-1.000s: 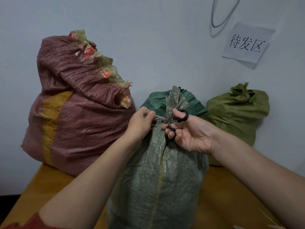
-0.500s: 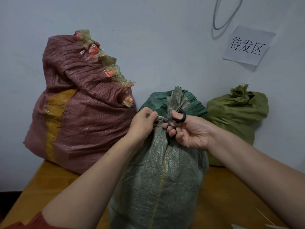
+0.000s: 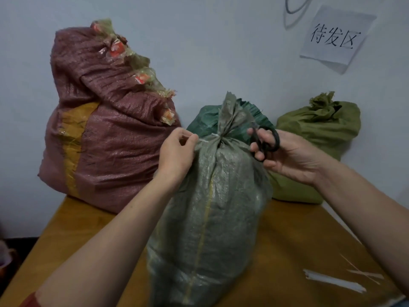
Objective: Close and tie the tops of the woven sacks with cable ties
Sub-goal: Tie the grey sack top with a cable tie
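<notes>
Head view, cable tie faint, scissors blades blurred

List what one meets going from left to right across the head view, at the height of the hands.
red sack → left hand → tie tail that it pinches → grey sack → right hand holding scissors → olive sack

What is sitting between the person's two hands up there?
In the head view, the gathered neck of the grey-green sack, cinched by a white cable tie, lies between the left hand and the right hand, which holds black scissors.
</notes>
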